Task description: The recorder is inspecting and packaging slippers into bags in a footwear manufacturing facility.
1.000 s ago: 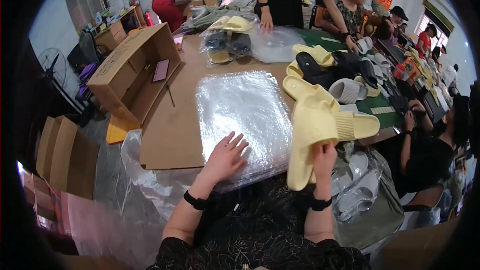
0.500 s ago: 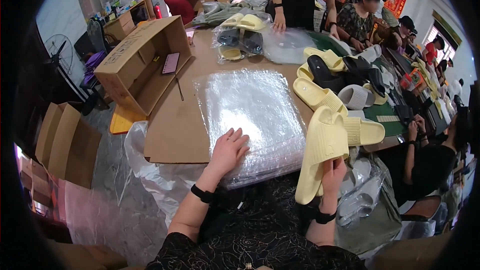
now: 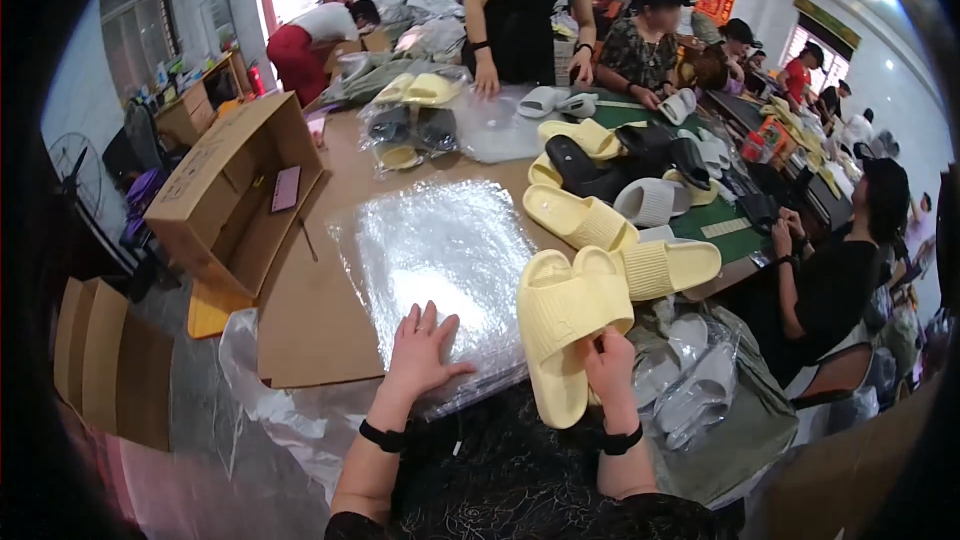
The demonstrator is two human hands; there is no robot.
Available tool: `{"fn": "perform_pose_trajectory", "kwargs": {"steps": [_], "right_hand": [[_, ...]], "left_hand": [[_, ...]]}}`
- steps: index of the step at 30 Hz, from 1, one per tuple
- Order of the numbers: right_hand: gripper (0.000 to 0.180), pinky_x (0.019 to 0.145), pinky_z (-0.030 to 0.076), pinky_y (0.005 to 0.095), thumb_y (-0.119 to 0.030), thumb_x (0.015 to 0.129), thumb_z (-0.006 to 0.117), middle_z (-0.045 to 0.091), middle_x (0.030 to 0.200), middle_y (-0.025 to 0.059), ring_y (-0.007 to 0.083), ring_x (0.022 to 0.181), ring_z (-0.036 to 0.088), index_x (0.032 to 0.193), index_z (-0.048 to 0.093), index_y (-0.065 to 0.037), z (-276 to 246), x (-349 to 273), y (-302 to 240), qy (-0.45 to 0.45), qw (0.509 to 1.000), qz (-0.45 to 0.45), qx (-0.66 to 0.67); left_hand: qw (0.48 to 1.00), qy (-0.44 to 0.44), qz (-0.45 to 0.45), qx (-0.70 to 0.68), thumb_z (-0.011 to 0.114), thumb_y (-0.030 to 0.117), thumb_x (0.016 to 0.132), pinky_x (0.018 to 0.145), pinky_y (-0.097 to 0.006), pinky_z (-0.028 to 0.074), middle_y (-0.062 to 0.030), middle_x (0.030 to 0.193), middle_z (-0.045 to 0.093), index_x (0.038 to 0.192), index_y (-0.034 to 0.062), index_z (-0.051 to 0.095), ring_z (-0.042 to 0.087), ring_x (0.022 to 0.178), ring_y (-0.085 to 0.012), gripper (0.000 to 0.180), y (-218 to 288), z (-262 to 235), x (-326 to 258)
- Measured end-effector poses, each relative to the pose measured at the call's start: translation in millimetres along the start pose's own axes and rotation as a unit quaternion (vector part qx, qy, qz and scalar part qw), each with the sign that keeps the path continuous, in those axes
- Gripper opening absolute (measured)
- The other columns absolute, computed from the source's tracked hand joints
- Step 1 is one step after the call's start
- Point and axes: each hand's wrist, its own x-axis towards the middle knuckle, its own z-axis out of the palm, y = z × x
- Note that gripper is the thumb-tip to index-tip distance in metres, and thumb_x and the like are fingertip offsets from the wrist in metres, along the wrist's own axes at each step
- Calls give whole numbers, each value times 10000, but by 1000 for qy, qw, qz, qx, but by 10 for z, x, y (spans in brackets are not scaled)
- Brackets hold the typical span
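Our right hand [image 3: 608,368] grips a pair of yellow slides [image 3: 562,325] unbagged, our left hand [image 3: 420,352] flat, holding nothing, on the stack of clear bags [image 3: 440,260] at nine o'clock of them.

- The surface [image 3: 320,310] is brown, covered with flat cardboard.
- A stack of clear plastic bags [image 3: 440,260] lies on its near part.
- An open cardboard box [image 3: 235,190] lies on its side at the left edge.
- Loose yellow, black and white slippers [image 3: 620,190] lie on the right part.
- Bagged slippers [image 3: 415,120] lie at the far end.
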Motion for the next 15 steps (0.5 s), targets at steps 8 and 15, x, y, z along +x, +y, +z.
{"fn": "perform_pose_trajectory", "kwargs": {"steps": [8,15], "right_hand": [[180,587,475,396,-133,836,708,609,720,178,359,647,610,852,584,-3,24,-33,102,4,1000,0,1],[179,621,475,425,-140,863,685,611,748,202,398,703,618,866,587,10,-27,37,171,35,999,-16,-26]], "left_hand": [[996,49,25,-66,644,482,896,1102,-520,359,-247,1417,507,1280,141,656,436,1309,-500,514,-9,-25,1],[948,94,-99,-289,466,313,1011,941,-454,482,-232,1127,672,1187,22,663,624,1080,-399,393,-100,-141,201]]}}
